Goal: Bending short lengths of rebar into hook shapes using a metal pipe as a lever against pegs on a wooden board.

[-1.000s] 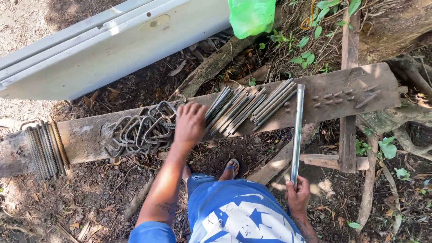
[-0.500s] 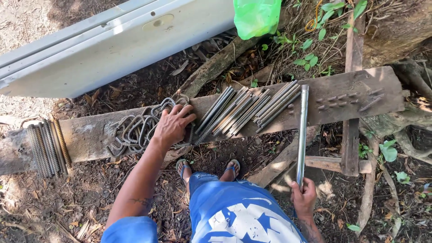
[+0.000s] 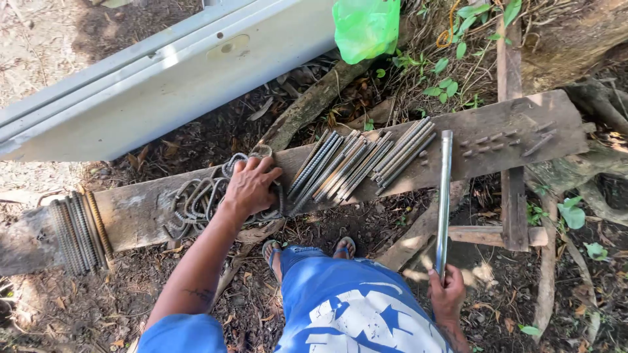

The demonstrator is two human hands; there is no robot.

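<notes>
Bare leaf-strewn ground carries a rough plank tabletop [image 3: 144,209], its near edge open toward the person. The left hand [image 3: 252,186] lies spread, clasping nothing, on a tangle of bent steel stirrups [image 3: 196,199], likely stiff, heavy and snag-prone, best lifted by a loop; straight rebar pieces [image 3: 360,160] lie just right. The right hand [image 3: 448,294] clenches a long metal pipe [image 3: 445,196] at its near end.

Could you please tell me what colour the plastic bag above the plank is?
The plastic bag is bright green, seen in the head view.
</notes>
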